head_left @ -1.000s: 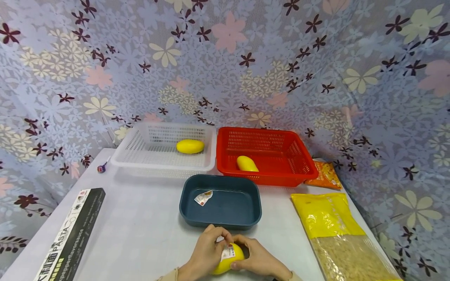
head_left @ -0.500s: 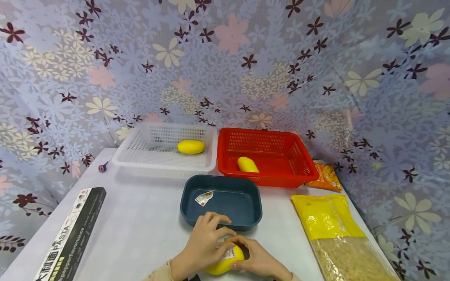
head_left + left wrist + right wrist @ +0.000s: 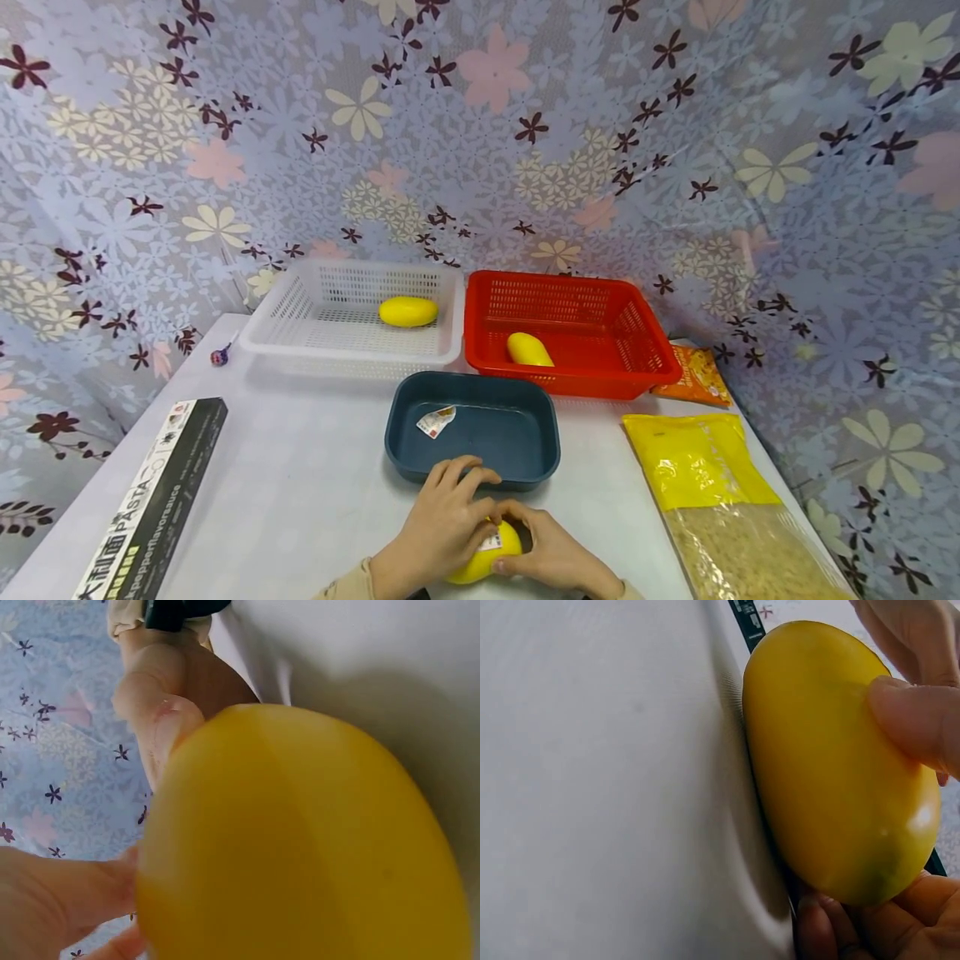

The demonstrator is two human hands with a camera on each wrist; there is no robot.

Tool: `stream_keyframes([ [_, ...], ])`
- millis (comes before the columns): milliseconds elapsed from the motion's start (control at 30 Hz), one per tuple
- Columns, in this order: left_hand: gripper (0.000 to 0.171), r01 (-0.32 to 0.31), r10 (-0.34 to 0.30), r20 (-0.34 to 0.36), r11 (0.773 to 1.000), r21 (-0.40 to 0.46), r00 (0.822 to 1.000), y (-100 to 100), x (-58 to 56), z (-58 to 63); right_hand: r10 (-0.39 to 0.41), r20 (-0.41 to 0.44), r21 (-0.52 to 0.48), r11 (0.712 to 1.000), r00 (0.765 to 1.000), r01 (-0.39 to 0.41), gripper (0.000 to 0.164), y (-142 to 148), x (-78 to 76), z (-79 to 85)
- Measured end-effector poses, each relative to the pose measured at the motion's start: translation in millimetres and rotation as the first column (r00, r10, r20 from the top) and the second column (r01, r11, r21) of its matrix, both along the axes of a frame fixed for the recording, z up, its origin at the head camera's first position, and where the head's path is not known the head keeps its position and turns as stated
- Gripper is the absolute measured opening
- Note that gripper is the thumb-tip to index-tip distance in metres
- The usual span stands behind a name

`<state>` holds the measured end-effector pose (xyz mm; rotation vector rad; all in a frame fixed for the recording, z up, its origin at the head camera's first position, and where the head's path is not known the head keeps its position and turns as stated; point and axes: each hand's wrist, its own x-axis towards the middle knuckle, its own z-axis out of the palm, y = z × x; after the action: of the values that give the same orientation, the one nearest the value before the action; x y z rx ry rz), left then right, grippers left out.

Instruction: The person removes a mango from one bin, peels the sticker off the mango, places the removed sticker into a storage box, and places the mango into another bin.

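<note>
In the head view, a yellow mango (image 3: 480,568) with a white printed label (image 3: 491,542) rests on the cloth near the front. My left hand (image 3: 441,518) reaches over it from the left, thumb and forefinger curled in at the label's edge, other fingers raised. From the right, my right hand (image 3: 553,546) grips the mango, thumb in front and fingers over the top. The mango (image 3: 300,832) fills most of the left wrist view. In the right wrist view the thumb (image 3: 919,724) presses the mango (image 3: 832,765), its underside close to the cloth.
Just beyond the hands is a dark blue tray (image 3: 480,475) holding a torn label (image 3: 437,422). Behind stand white (image 3: 337,354) and red (image 3: 585,383) baskets, one mango in each. A pasta box (image 3: 153,500), lollipop (image 3: 220,357), yellow pasta bag (image 3: 705,467) and orange packet (image 3: 701,375) lie around.
My left hand has unbent its outer fingers and raised them toward the tray, then its thumb and forefinger have closed in again over the label. The right hand keeps its grip on the mango.
</note>
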<state>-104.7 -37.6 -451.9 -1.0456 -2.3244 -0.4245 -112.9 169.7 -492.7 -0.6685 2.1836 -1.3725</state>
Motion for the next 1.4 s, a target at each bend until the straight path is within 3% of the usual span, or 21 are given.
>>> stream_keyframes([
  [300,0.012,0.044,-0.035,-0.083,0.993,0.110,0.996,-3.5,-1.7,7.3,0.021,-0.065,0.036,0.999,0.998,-0.019,0.045,-0.9,0.1,2.7],
  [500,0.009,0.037,-0.029,-0.041,0.979,0.199,0.999,-4.7,-1.7,6.4,0.027,-0.057,0.051,0.998,0.998,-0.024,0.045,-0.9,0.3,2.3],
  [667,0.010,-0.006,0.004,0.006,0.962,0.272,1.000,-6.3,-0.6,8.4,0.041,-0.077,0.048,0.998,0.996,-0.037,0.047,-1.8,0.3,1.4],
  [767,0.008,-0.039,0.024,0.042,0.912,0.409,0.999,-10.4,-3.1,20.3,0.052,-0.089,0.050,0.998,0.995,-0.048,0.051,-2.8,0.0,1.5],
  [867,0.008,-0.050,0.028,0.047,0.831,0.554,0.998,-16.6,-9.3,38.4,0.054,-0.083,0.054,0.997,0.995,-0.050,0.052,-3.8,-0.4,2.1],
  [967,0.014,-0.061,0.025,0.066,0.773,0.632,0.997,-22.3,-17.5,50.8,0.042,-0.067,0.055,0.998,0.997,-0.038,0.054,-4.2,-1.2,3.6],
  [1033,0.017,-0.085,0.005,0.122,0.741,0.666,0.993,-24.5,-21.9,53.3,0.036,-0.049,0.059,0.998,0.998,-0.033,0.054,-4.7,-1.8,4.7],
  [1100,0.015,-0.134,-0.019,0.211,0.716,0.685,0.977,-25.7,-25.6,53.0,0.033,-0.038,0.065,0.997,0.999,-0.031,0.054,-5.0,-2.1,5.1],
  [1200,0.013,-0.240,-0.027,0.360,0.700,0.673,0.932,-25.5,-30.3,52.3,0.032,-0.029,0.069,0.997,0.999,-0.030,0.054,-4.5,-2.3,5.0],
  [1300,0.014,-0.329,0.012,0.469,0.728,0.601,0.883,-24.3,-36.0,52.2,0.033,-0.021,0.065,0.997,0.999,-0.032,0.054,-3.7,-2.2,4.7],
  [1400,0.017,-0.378,0.057,0.534,0.768,0.517,0.844,-22.5,-41.7,51.8,0.037,-0.014,0.055,0.998,0.999,-0.036,0.054,-3.1,-1.6,4.8],
])
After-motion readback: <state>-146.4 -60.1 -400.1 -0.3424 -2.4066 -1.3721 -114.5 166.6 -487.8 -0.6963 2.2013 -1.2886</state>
